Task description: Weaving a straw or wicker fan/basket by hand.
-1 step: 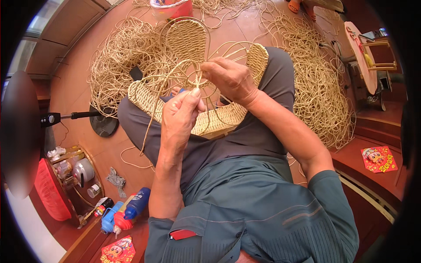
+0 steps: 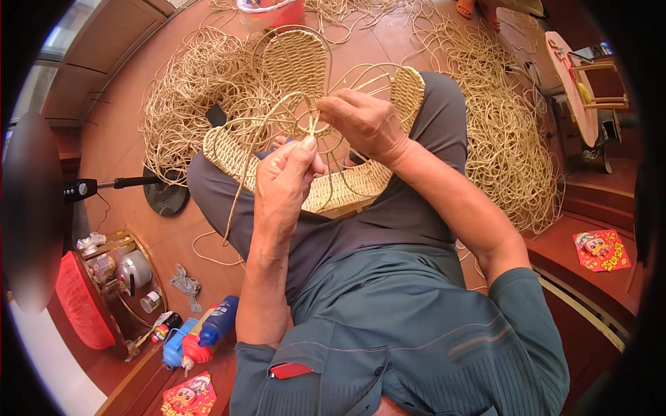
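To work this strand well, we judge it best to anchor it with our left hand [image 2: 283, 180] and draw evenly with our right hand [image 2: 364, 126], without twisting. The left thumb and forefinger pinch the cord [image 2: 313, 127]; the right fingertips press together, seemingly on it too, though we cannot tell fully. The cord rises from the left pinch toward the right one. The far panel [image 2: 297, 64] lies beyond our grip, the near panel [image 2: 350, 188] closer to us.
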Available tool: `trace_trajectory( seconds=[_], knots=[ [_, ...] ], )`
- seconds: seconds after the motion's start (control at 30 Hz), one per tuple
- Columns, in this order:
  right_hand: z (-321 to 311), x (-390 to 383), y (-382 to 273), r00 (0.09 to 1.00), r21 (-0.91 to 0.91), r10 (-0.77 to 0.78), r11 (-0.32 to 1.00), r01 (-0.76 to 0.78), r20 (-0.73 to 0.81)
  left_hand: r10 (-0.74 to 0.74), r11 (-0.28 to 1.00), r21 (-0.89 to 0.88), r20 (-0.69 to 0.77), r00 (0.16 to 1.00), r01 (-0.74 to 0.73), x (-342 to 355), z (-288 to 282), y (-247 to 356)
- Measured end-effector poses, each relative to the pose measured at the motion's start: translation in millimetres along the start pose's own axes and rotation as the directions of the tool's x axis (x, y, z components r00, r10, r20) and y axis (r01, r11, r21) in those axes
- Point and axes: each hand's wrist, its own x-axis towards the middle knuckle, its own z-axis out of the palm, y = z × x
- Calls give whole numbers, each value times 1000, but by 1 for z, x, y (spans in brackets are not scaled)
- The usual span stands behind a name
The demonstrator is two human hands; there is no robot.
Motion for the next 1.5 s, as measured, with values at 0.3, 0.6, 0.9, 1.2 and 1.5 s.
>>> trace_trajectory(
  seconds=[0.3, 0.6, 0.9, 1.2, 1.5],
  knots=[
    [6, 1, 10, 999, -26, -30, 999, 30, -26, -80, 709, 643, -335, 939, 290, -111, -100, -30],
    [12, 0, 9, 999, 36, -21, 999, 22, -37, 57, -161, 515, -847, 529, 842, -425, -442, -113],
    [10, 1, 11, 998, 114, 70, 991, -69, 2, 499, 46, 821, -513, 699, 569, -211, -320, -46],
    [17, 10, -2, 993, 174, 118, 978, -111, -28, 544, 300, 932, 9, 839, -205, -44, -37, -43],
    [8, 3, 9, 992, 156, 114, 982, -106, -46, 468, 126, 939, -342, 815, 321, -164, -192, -43]
  ],
)
